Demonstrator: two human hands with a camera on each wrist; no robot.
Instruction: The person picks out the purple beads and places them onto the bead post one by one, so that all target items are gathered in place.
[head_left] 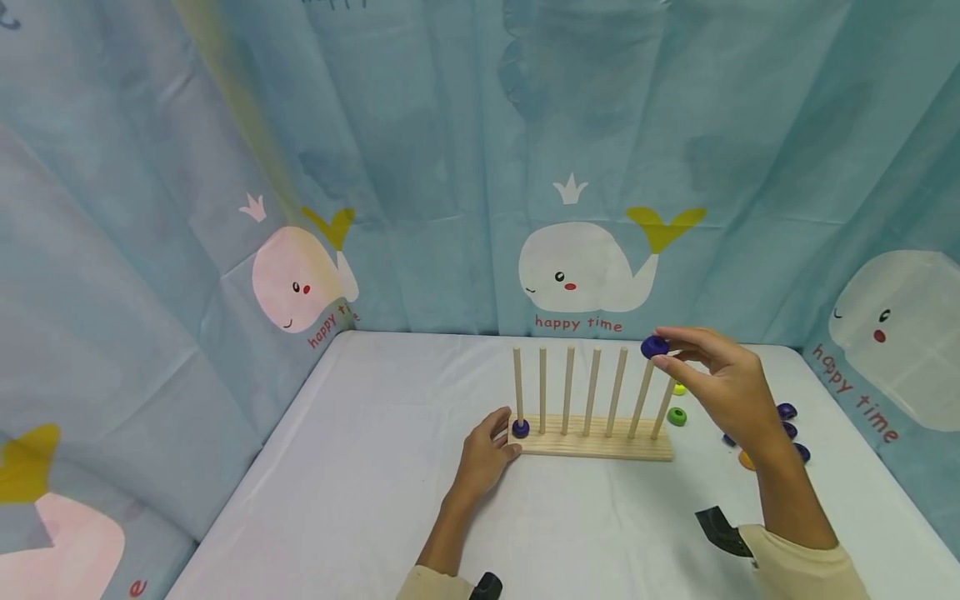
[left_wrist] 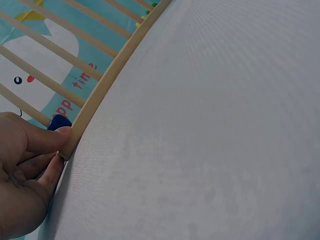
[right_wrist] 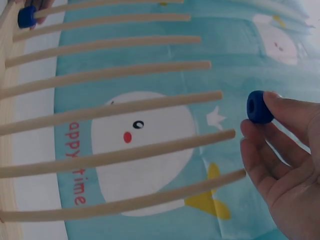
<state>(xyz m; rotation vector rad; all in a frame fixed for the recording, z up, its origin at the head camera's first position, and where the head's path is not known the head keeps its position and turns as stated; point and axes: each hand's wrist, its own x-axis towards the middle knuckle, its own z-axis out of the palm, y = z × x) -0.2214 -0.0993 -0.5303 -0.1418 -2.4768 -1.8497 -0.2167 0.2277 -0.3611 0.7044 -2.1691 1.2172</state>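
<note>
A wooden peg rack [head_left: 600, 450] with several upright rods stands on the table. Its left end is pinched between the thumb and fingers of my left hand [head_left: 483, 454]. On the leftmost rod, a blue ring bead [head_left: 521, 429] sits down at the base, close to my left thumb in the left wrist view. My right hand [head_left: 720, 383] pinches another blue ring bead [right_wrist: 259, 107] between thumb and fingertips. That bead is up near the tops of the right-hand rods, apart from the rod tips in the right wrist view, its hole facing them.
Right of the rack lie a green bead [head_left: 677, 416], a yellow-green bead [head_left: 679, 389], an orange bead [head_left: 746, 460] and several dark blue beads [head_left: 787, 412]. A white cloth [head_left: 360, 467] covers the table. Behind it hangs a blue whale-print curtain [head_left: 427, 208].
</note>
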